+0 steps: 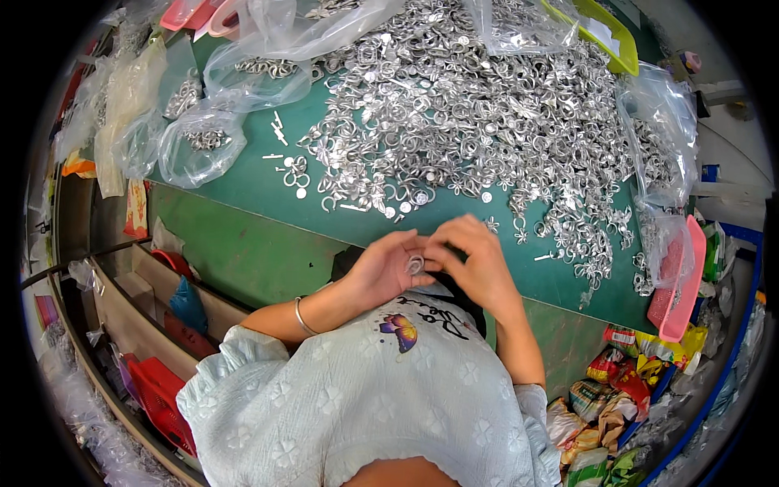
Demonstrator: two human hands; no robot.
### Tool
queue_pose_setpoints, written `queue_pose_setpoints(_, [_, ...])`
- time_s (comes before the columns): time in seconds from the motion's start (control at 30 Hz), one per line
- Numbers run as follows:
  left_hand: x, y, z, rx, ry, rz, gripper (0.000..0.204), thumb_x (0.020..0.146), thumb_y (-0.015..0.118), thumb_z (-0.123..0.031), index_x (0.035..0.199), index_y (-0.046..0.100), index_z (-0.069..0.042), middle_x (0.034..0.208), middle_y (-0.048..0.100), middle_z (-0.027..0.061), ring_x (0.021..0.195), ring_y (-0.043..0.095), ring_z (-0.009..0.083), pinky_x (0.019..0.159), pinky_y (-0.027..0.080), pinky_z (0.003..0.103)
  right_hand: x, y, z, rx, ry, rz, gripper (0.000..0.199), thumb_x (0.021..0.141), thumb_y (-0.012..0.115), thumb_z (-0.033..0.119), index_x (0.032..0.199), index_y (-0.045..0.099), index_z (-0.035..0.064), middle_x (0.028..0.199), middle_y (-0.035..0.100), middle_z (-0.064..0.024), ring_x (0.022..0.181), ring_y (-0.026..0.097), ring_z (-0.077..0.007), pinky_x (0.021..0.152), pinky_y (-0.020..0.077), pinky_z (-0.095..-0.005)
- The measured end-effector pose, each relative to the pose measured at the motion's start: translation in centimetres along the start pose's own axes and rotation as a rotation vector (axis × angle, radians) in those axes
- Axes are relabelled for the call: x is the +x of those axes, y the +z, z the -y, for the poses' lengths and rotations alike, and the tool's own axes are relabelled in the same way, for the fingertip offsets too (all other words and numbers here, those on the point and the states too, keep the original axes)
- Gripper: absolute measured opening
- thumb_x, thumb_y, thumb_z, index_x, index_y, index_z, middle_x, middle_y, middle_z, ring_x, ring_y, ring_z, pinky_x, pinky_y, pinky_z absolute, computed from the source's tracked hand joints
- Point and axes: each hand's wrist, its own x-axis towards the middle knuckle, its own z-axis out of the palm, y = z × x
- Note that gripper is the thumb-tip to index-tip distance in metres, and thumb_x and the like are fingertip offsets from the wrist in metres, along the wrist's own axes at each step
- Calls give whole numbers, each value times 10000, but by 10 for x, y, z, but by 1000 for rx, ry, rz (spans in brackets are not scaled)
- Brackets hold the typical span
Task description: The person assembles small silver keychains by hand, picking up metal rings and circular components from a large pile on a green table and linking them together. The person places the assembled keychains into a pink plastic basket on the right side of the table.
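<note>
My left hand [383, 266] is cupped palm up in front of my body, above the near edge of the table. A small silver-coloured metal ring [415, 265] rests at its curled fingers. Close against those fingers, my right hand [473, 258] is bent inward with thumb and forefinger drawn together; whatever sits between their tips is too small to make out. Just beyond both hands spreads a big heap of silver-coloured metal pieces [454, 114], many of them ring-shaped or flower-shaped. A few loose pieces [297, 172] lie left of the heap.
Clear plastic bags [203, 150] with metal pieces stand on the green table [243, 191] at left. A lime-green tray [621, 40] is at the far right, a pink tray [680, 280] at the right edge. Open drawers [154, 300] flank my left; coloured packets [608, 406] lie low at right.
</note>
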Motion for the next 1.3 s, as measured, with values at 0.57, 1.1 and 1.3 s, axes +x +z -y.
queue_pose_setpoints(0.57, [-11,-30,2,161,29,86,262,884,453,-78,1121,519,12,854,568,64,636,489,72,564,385,193,31,26,-27,-784,-176,-193,201,714,648,145,872,562,55,858,540,-42,818,478,-220,731,333,-362])
queue_pose_setpoints(1.1, [-21,-32,-6,155,116,112,304,901,448,-139,1150,501,27,956,592,112,873,572,159,776,465,285,25,18,-17,-732,-198,-282,90,730,627,66,796,568,52,821,550,-52,770,498,-223,708,335,-353])
queue_pose_setpoints(1.3, [-12,-37,0,-127,244,68,282,918,436,-209,1051,538,18,895,598,95,820,584,169,746,472,300,20,37,18,-124,-137,70,172,689,656,55,842,585,24,858,571,-86,827,522,-254,774,356,-360])
